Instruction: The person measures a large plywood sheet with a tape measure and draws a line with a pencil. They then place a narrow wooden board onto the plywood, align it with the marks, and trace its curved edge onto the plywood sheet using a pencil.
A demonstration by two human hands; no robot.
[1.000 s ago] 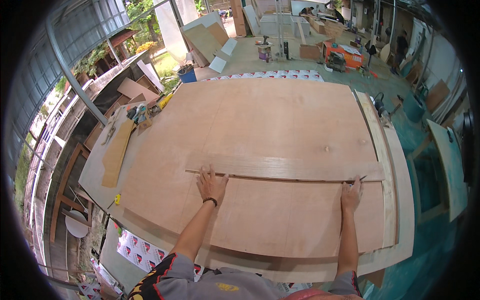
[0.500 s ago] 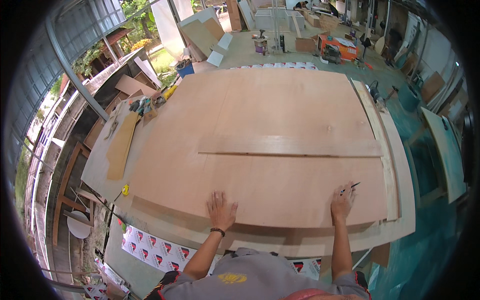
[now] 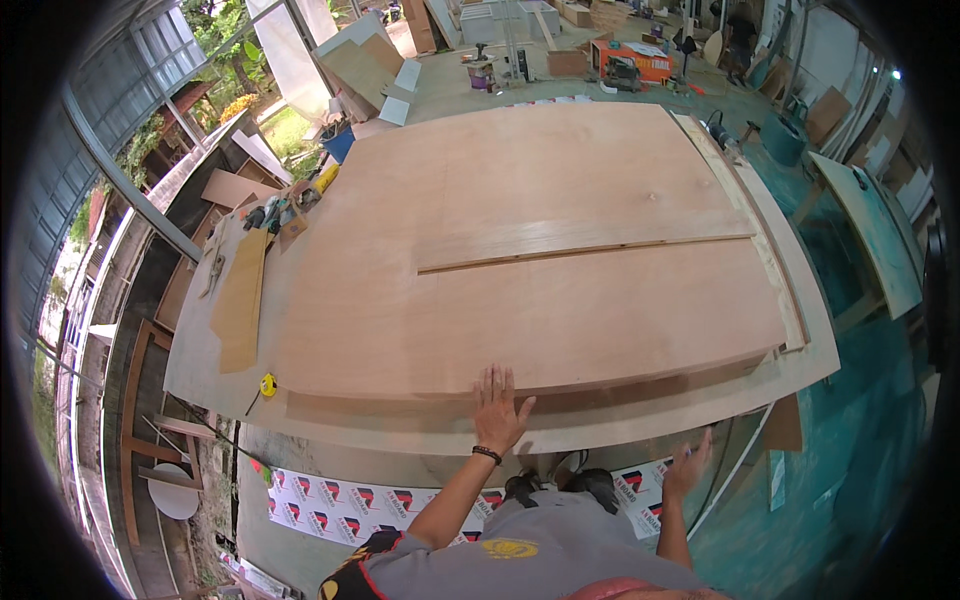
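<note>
Plywood sheet (image 3: 560,300) may slide: your left hand (image 3: 498,405) lies flat, open, on its near edge; right hand (image 3: 686,468) hangs free, holding nothing

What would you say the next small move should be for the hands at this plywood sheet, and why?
Probably bring the right hand up onto the near edge of the plywood sheet. Only the left hand lies flat on that edge; the right hangs off the bench, below it, so the sheet is steadied on one side only.
</note>
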